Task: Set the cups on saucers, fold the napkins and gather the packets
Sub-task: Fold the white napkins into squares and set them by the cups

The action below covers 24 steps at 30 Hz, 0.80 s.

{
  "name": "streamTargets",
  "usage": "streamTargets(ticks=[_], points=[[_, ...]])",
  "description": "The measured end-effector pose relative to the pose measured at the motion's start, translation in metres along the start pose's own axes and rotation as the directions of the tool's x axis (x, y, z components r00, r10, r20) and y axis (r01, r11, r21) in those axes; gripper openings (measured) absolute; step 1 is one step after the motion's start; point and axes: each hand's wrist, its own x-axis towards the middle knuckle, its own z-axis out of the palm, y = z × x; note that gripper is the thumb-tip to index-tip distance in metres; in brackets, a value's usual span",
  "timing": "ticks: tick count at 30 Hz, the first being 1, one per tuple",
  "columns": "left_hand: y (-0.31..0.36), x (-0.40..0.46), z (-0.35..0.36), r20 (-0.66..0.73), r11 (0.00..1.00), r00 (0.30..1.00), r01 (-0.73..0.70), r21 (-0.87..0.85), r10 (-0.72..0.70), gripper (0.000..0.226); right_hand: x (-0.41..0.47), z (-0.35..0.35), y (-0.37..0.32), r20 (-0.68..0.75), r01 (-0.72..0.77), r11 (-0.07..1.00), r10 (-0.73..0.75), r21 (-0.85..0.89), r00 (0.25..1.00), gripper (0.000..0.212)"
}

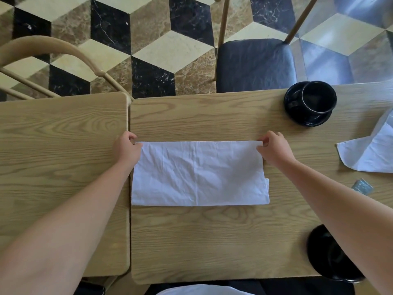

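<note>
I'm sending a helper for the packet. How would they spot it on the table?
Start at the right table. Right of the flat napkin, just below the crumpled napkin, lies the packet: small, grey-blue and shiny, unlike the white cloths and black cups.

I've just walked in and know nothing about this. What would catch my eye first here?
A white napkin lies mid-table, folded to a strip, the left hand and right hand pinching its far corners. A black cup sits on its saucer at far right, above another napkin, crumpled.

Both forearms bare to the frame's edge — no sleeves, watch or rings — white garment [202, 290] below.
</note>
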Motion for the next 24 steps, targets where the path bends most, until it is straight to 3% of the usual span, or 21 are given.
streamTargets(ticks=[3,5,6,7,8,9,10,11,12,14,16,22,24], points=[[0.021,-0.049,0.009,-0.118,0.969,0.973,-0.175,0.172,0.197,0.019,-0.002,0.006,-0.004,0.021,0.081,0.992,-0.079,-0.094,0.997,0.029],[0.046,-0.114,0.035,0.021,0.952,0.953,-0.302,0.038,0.302,0.002,-0.003,0.011,-0.010,0.044,0.137,0.980,-0.132,-0.142,0.990,0.034],[0.059,-0.150,0.053,0.169,0.973,0.959,-0.214,-0.082,0.226,0.010,-0.003,0.013,-0.013,0.061,0.146,0.977,-0.138,-0.158,0.989,0.037],[0.071,-0.183,0.071,0.355,0.979,0.932,0.003,-0.205,0.072,0.019,-0.003,0.014,-0.016,0.075,0.143,0.974,-0.132,-0.174,0.988,0.038],[0.082,-0.210,0.086,0.539,0.894,0.833,0.331,-0.301,-0.127,0.023,-0.003,0.014,-0.019,0.087,0.138,0.971,-0.123,-0.193,0.989,0.037],[0.091,-0.231,0.101,0.700,0.680,0.655,0.652,-0.335,-0.283,0.025,-0.003,0.013,-0.021,0.097,0.137,0.967,-0.119,-0.213,0.988,0.034],[0.098,-0.245,0.111,0.831,0.385,0.439,0.872,-0.302,-0.342,0.028,-0.004,0.011,-0.024,0.108,0.144,0.962,-0.121,-0.232,0.987,0.029],[0.102,-0.256,0.118,0.910,0.121,0.268,0.963,-0.241,-0.316,0.035,-0.004,0.009,-0.027,0.123,0.156,0.955,-0.129,-0.252,0.984,0.024],[0.105,-0.264,0.125,0.945,-0.036,0.191,0.977,-0.208,-0.264,0.040,-0.006,0.006,-0.030,0.143,0.175,0.946,-0.140,-0.274,0.980,0.018],[0.112,-0.270,0.134,0.957,-0.145,0.189,0.964,-0.224,-0.221,0.040,-0.012,0.002,-0.038,0.182,0.222,0.922,-0.171,-0.317,0.968,0.011],[0.121,-0.268,0.135,0.952,-0.163,0.240,0.948,-0.272,-0.193,0.027,-0.021,0.000,-0.045,0.184,0.238,0.917,-0.187,-0.319,0.965,0.009],[0.132,-0.260,0.107,0.954,-0.079,0.257,0.959,-0.271,-0.154,0.012,-0.051,-0.013,-0.066,0.157,0.168,0.936,-0.125,-0.308,0.980,0.007],[0.128,-0.261,0.093,0.941,-0.095,0.309,0.941,-0.324,-0.140,0.004,-0.063,-0.018,-0.075,0.152,0.147,0.950,-0.107,-0.275,0.982,0.008]])
